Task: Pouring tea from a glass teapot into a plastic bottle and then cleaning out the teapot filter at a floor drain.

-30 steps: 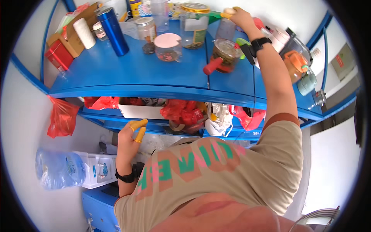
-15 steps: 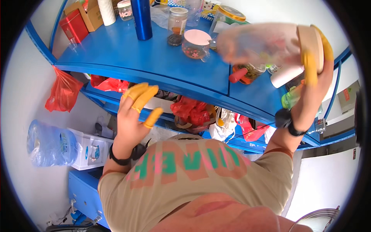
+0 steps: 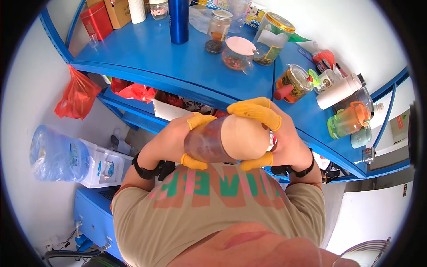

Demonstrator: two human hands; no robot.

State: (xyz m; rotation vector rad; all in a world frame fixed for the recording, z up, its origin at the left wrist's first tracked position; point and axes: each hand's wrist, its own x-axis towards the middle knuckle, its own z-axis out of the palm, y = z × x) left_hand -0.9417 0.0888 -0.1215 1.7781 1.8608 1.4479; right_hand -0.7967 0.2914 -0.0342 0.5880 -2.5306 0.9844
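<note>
In front of my chest I hold a large see-through bottle (image 3: 205,141) with a beige lid (image 3: 245,139), tilted on its side. My left hand (image 3: 177,135) is closed round the body end, with yellow finger cots on its fingertips. My right hand (image 3: 284,133) wraps the lid end, its yellow-covered fingers above and below the lid. Something small, red and white, shows beside the right palm, but I cannot make out what it is. On the shelf beyond stand a glass cup with a pink lid (image 3: 238,57) and a glass teapot with a red handle (image 3: 294,82).
Along the blue shelf (image 3: 133,58) stand a blue flask (image 3: 179,22), a jar (image 3: 218,31), a gold-lidded canister (image 3: 272,38), a white tumbler (image 3: 340,91) and an orange-green bottle (image 3: 349,120). A red bag (image 3: 79,95) hangs at left, above a water dispenser (image 3: 104,167).
My right hand has brought the bottle from over the right of the shelf down and toward my chest. My left hand has moved right and taken hold of its body.
</note>
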